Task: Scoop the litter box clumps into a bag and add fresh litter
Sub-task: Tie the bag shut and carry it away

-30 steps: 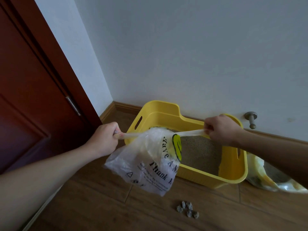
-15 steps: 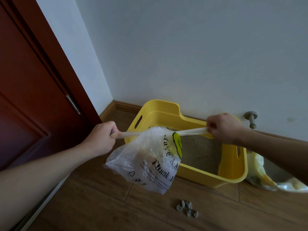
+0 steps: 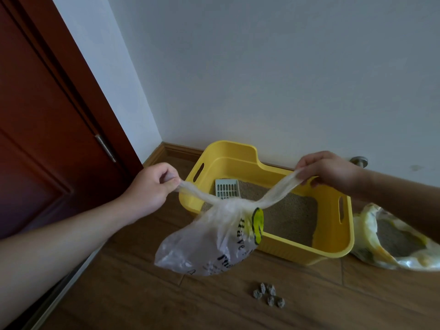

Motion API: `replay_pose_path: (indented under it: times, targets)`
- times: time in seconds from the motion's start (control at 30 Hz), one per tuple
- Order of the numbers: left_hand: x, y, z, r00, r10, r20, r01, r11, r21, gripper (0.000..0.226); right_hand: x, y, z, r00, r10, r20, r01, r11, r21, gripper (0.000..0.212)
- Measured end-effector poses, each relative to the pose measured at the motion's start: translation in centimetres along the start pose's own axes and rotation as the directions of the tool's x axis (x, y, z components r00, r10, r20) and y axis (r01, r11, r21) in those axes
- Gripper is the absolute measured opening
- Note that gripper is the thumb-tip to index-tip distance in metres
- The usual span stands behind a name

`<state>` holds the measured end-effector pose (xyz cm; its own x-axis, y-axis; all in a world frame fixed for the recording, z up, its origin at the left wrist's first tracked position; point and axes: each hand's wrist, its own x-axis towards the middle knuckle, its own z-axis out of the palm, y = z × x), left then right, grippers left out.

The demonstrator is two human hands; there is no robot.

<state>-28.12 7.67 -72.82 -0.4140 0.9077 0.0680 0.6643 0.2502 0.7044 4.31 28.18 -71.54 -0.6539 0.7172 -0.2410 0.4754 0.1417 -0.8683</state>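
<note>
A clear plastic bag (image 3: 209,244) with black print and a yellow smiley hangs in the air in front of the yellow litter box (image 3: 333,248). My left hand (image 3: 150,186) grips one twisted handle of the bag and my right hand (image 3: 326,170) grips the other. The two handles meet at a knot above the bag's body. The box holds sandy litter (image 3: 288,215) and a pale slotted scoop (image 3: 226,188) lying at its far left end. Several grey clumps (image 3: 269,295) lie on the wooden floor in front of the box.
An open yellow-and-white litter sack (image 3: 392,244) lies on the floor right of the box. A dark red door (image 3: 47,115) stands at the left. The white wall runs behind the box, with a metal door stopper (image 3: 359,160) near my right hand.
The handles were stretched flat between my hands; now they sag into a V with a knot drawn in at the bag's neck, and the bag hangs lower. The scoop has come into sight.
</note>
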Motion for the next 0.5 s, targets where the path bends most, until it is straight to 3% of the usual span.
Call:
replay_pose_path:
  times: [0.13, 0.23, 0.33, 0.5]
  targets:
    - [-0.1, 1.8, 0.3, 1.0, 0.016, -0.004, -0.016, 0.982, -0.188, 0.011, -0.7, -1.7, 1.5, 0.996, -0.017, 0.088, -0.007, 0.964, 0.264, 0.014]
    - [-0.3, 3.1, 0.6, 0.998, 0.056, 0.036, -0.045, 0.97, -0.238, 0.011, -1.0, -2.8, 2.9, 0.988, -0.012, 0.153, -0.05, 0.917, 0.395, 0.015]
    - [-0.4, 3.9, 0.8, 0.996, 0.078, 0.051, -0.062, 0.963, -0.261, 0.014, -1.4, -3.6, 3.9, 0.981, -0.018, 0.191, -0.072, 0.887, 0.457, 0.019]
    - [-0.4, 4.5, 1.0, 0.993, 0.029, 0.111, 0.01, 0.94, -0.34, 0.023, -1.5, -4.0, 5.1, 0.991, 0.013, 0.137, -0.076, 0.882, 0.466, 0.019]
